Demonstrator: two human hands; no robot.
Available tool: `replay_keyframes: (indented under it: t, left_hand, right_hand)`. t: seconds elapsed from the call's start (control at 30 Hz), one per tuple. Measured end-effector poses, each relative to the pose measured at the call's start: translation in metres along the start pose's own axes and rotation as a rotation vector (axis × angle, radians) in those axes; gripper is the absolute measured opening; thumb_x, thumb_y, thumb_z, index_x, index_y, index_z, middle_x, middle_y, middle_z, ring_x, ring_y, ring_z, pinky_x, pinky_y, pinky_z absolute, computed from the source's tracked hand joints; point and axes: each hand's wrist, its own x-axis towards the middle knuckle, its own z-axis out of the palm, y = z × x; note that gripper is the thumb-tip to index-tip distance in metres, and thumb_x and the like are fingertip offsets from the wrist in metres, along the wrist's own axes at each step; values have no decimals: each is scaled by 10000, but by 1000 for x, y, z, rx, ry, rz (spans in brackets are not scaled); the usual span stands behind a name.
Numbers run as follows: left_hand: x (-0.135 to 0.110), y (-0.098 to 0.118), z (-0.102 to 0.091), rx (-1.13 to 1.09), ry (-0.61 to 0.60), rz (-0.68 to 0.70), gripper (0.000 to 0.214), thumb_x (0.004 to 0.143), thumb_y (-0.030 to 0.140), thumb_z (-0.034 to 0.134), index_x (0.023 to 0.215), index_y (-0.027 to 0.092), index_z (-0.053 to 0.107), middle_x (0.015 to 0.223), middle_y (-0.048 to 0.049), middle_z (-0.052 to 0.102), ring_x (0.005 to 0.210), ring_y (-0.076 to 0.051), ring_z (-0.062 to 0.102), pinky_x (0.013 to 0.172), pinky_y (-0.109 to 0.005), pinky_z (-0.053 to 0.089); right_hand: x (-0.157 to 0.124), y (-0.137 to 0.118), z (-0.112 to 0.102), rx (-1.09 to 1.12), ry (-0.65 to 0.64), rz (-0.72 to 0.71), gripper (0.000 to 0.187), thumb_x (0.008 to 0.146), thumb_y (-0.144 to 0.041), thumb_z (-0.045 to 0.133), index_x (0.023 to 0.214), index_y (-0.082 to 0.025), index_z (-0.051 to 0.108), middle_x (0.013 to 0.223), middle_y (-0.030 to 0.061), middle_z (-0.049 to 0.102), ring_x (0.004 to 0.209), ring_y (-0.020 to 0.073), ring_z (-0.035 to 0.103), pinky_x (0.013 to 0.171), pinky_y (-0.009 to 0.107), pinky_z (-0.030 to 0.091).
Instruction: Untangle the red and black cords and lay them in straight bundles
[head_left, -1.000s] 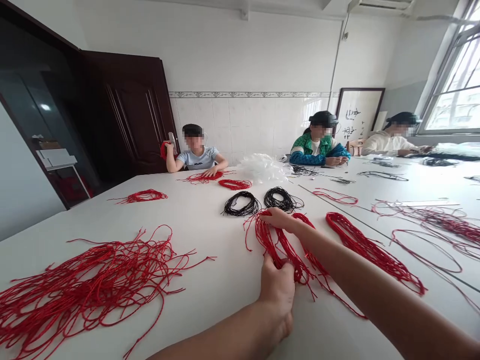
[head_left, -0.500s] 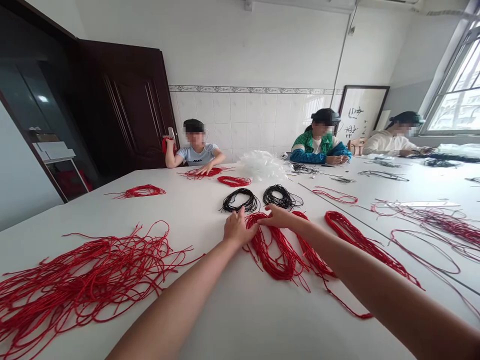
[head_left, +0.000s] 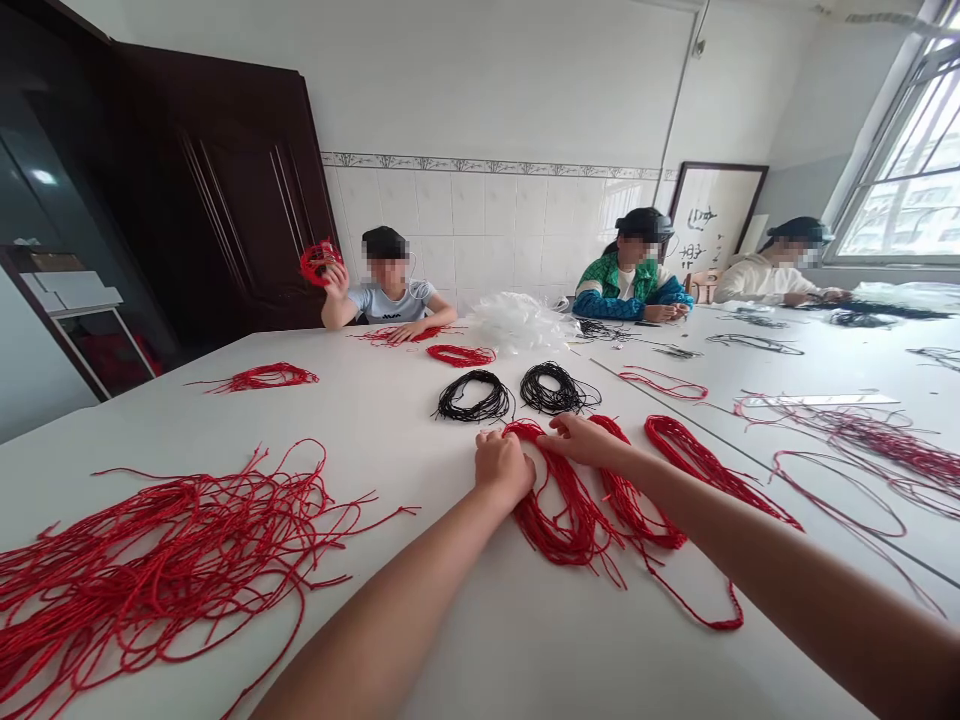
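A looped bundle of red cords (head_left: 566,520) lies on the white table in front of me. My left hand (head_left: 504,465) is curled at the bundle's upper left side, its fingers closed on the strands. At the upper right of the same bundle, my right hand (head_left: 581,440) has bent fingers closed on the cords; its fingertips are partly hidden. Just beyond my hands lie two coils of black cord, a left coil (head_left: 474,412) and a right coil (head_left: 555,402). A second red bundle (head_left: 626,505) lies under my right forearm.
A loose red cord pile (head_left: 172,560) spreads at left. Another red bundle (head_left: 697,455) lies at right, near dark red cords (head_left: 862,440). Across the table (head_left: 420,640), a person (head_left: 394,300) holds up red cords beside clear plastic bags (head_left: 517,322). Two other people sit at right.
My left hand has curled in from spread fingers and moved slightly right. The fingers of my right hand have bent down onto the cords. The person opposite has raised a red bundle higher.
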Motion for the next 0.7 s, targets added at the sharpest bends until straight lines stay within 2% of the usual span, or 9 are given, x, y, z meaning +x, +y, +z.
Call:
replay_keyframes:
  t: [0.17,0.23,0.3,0.37,0.43,0.5,0.57,0.63,0.7]
  left_hand:
    - [-22,0,-10,-117,2,22,392,778,326,458,1114,123,458,1133,-128,482,1082,-231,424,927,-432,315]
    - [-46,-8,-23,-177,-6,63,471,752,315,465,1176,115,413,1221,-165,407,1145,-246,367,944,-376,318]
    - [-77,-19,-41,-234,-32,145,457,745,313,458,1173,154,432,1236,-127,406,1157,-214,363,955,-308,321]
    - [-110,-30,-61,-275,-79,240,379,705,272,504,1082,226,516,1144,-50,493,1059,-165,456,911,-240,364]
    - [-139,-40,-78,-335,-140,341,324,720,254,483,1033,218,558,1057,-49,539,852,-141,549,808,-231,430]
    - [-160,-50,-88,-369,-205,429,301,748,249,447,1014,197,579,924,-51,585,696,-117,562,731,-219,452]
    - [-172,-61,-88,-374,-264,542,282,777,258,414,986,204,595,828,-38,613,720,-127,573,754,-215,443]
    - [-177,-72,-78,-378,-341,637,261,800,275,389,945,251,605,810,-15,630,823,-147,574,792,-226,429]
    - [-176,-81,-64,-406,-451,643,232,811,304,384,886,306,604,805,10,631,824,-142,575,738,-225,447]
  right_hand:
    - [-8,-10,2,-64,-7,-63,412,741,-434,494,1014,-128,529,990,147,585,895,255,546,718,292,393]
    - [-9,-16,3,-87,6,-100,397,754,-404,472,1018,-112,526,1012,172,567,929,283,524,761,341,381]
    - [-9,-29,5,-100,22,-172,355,754,-357,469,1006,-115,535,1029,169,553,990,295,480,835,383,337]
    - [-13,-51,10,-96,20,-271,303,749,-309,475,982,-132,552,1039,146,547,1029,274,448,891,378,297]
    - [-21,-82,20,-79,-7,-383,292,747,-299,485,984,-148,561,1064,121,537,1038,236,442,910,337,294]
    - [-32,-117,33,-38,-88,-493,389,737,-358,507,1061,-144,533,1119,119,506,1050,225,432,902,325,313]
    - [-42,-155,50,20,-237,-570,631,672,-479,560,1192,-141,439,1190,133,455,1078,254,404,890,363,328]
    - [-49,-191,68,65,-377,-623,891,565,-590,601,1295,-172,306,1254,139,391,1109,296,362,889,425,314]
    - [-52,-224,88,82,-432,-677,983,520,-643,595,1327,-211,237,1275,132,364,1127,318,331,892,464,291]
